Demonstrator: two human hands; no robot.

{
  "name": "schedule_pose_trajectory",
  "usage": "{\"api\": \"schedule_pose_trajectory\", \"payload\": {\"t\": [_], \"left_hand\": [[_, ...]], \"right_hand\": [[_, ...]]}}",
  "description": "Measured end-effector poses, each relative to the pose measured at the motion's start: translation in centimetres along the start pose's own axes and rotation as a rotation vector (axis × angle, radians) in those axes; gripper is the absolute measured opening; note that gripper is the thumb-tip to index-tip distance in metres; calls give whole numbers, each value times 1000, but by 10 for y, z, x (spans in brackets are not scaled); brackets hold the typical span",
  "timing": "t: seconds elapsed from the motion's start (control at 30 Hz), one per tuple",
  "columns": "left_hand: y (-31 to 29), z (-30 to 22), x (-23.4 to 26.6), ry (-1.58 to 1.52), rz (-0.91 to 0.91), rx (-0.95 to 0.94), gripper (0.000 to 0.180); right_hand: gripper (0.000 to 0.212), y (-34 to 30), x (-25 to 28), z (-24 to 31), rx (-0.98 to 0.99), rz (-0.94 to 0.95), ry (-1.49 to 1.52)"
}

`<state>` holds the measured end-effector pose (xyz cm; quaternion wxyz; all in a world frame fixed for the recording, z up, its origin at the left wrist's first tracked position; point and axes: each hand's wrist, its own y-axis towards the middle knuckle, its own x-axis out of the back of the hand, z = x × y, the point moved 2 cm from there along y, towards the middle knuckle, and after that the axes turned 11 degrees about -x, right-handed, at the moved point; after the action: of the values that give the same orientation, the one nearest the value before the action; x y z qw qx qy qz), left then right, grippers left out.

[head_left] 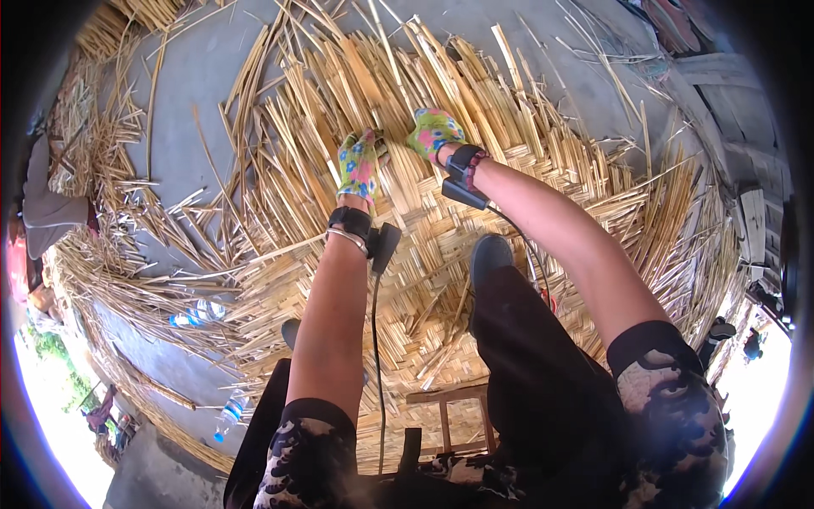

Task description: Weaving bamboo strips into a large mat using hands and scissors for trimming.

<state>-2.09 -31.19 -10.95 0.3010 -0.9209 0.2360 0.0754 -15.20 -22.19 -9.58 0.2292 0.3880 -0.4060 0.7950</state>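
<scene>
A large woven mat of flattened, straw-coloured reed strips (407,204) spreads under and before me, its far strips sticking out loose. My left hand (359,164), in a green floral glove, rests on the mat's far part with fingers curled down among the strips; what they grip is hidden. Just to its right, my right hand (434,133) wears a matching glove and has its fingers closed at the lower end of a long reed strip (392,55) that runs away from me. Its fingertips are partly hidden.
Loose reeds (170,297) lie piled at the left on the grey floor (195,85). Two plastic bottles, one by the reeds (199,313) and one nearer me (229,416), lie there. A low wooden stool (445,395) stands beneath me. My shoe (490,256) is on the mat.
</scene>
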Motion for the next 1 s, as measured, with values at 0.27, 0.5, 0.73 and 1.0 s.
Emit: {"api": "schedule_pose_trajectory", "payload": {"t": [0.27, 0.5, 0.73, 1.0], "left_hand": [[16, 11, 9, 212, 13, -73, 17], [8, -1, 4, 225, 2, -68, 18], [-5, -5, 5, 119, -22, -2, 35], [0, 2, 12, -17, -40, -145, 14]], "right_hand": [[31, -4, 0, -11, -7, 115, 175], [33, -4, 9, -4, -46, 32, 106], [33, 6, 6, -5, -42, 163, 28], [14, 30, -54, -28, -262, 707, 1157]]}}
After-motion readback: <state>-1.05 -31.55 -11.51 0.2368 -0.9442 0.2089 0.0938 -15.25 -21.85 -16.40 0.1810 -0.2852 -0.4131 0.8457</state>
